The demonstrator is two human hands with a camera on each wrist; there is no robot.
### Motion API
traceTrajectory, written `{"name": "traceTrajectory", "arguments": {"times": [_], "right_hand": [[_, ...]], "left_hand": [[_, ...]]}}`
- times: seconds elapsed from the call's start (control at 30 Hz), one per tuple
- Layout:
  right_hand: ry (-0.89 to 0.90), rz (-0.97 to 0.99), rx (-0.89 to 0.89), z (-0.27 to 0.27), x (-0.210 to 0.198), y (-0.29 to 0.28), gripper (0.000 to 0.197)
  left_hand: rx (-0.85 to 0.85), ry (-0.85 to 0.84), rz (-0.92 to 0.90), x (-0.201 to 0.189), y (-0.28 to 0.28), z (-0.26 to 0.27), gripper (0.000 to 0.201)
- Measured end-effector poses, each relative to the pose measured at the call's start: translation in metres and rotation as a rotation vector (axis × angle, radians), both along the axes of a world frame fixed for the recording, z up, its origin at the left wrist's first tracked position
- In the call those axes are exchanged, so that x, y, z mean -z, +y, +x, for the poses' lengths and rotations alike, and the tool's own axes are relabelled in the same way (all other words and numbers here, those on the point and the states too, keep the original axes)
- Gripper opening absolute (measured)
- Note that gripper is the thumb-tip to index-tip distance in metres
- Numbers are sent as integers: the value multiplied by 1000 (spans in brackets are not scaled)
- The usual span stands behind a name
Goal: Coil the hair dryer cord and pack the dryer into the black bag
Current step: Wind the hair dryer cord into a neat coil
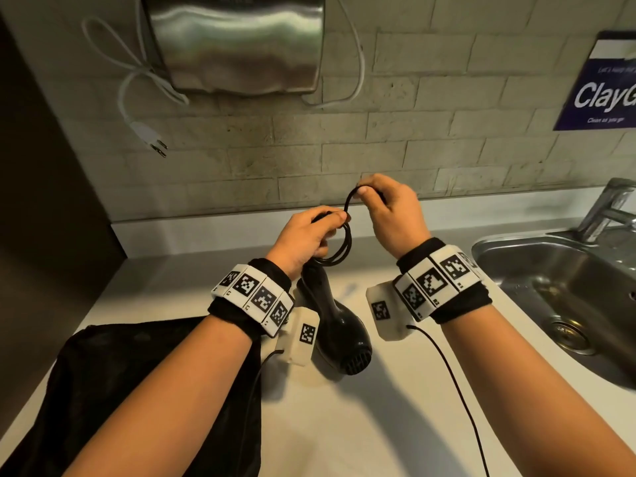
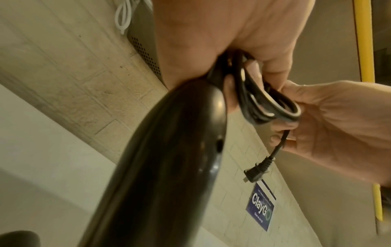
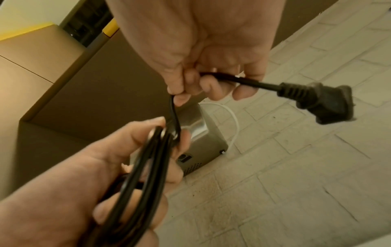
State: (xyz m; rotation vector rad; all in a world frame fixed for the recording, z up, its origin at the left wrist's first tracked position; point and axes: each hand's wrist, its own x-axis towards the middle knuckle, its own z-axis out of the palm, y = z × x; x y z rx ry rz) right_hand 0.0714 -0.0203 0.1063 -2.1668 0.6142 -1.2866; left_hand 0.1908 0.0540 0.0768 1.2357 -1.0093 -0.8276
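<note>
The black hair dryer (image 1: 339,333) hangs nozzle-down over the white counter, its handle (image 2: 160,167) running up into my left hand (image 1: 309,235). That hand grips several loops of the black cord (image 1: 340,246) together with the handle top. My right hand (image 1: 385,208) is just to the right and slightly higher, pinching the cord's last stretch (image 3: 228,79) near the plug (image 3: 323,102), which sticks out past the fingers. A short arc of cord (image 1: 349,201) joins both hands. The black bag (image 1: 137,390) lies flat on the counter at lower left, partly under my left forearm.
A steel sink (image 1: 564,294) with a tap (image 1: 609,208) is at the right. On the tiled wall hang a metal hand dryer (image 1: 237,43) with a white cord and plug (image 1: 151,139), and a blue sign (image 1: 599,87). A thin black wire (image 1: 457,390) trails from my right wristband.
</note>
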Motion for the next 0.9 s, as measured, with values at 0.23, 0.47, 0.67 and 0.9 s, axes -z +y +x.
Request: {"name": "traceTrajectory", "arguments": {"times": [0.23, 0.47, 0.67, 0.9], "right_hand": [[350, 120, -53, -18, 31, -8, 16], [549, 116, 108, -26, 59, -18, 15], [237, 242, 68, -28, 26, -5, 9], [-17, 294, -97, -37, -15, 24, 19]], "left_hand": [[-106, 189, -9, 5, -2, 7, 17], [-166, 188, -28, 4, -5, 3, 17], [-265, 14, -59, 6, -10, -2, 12], [-297, -96, -47, 10, -15, -4, 10]]}}
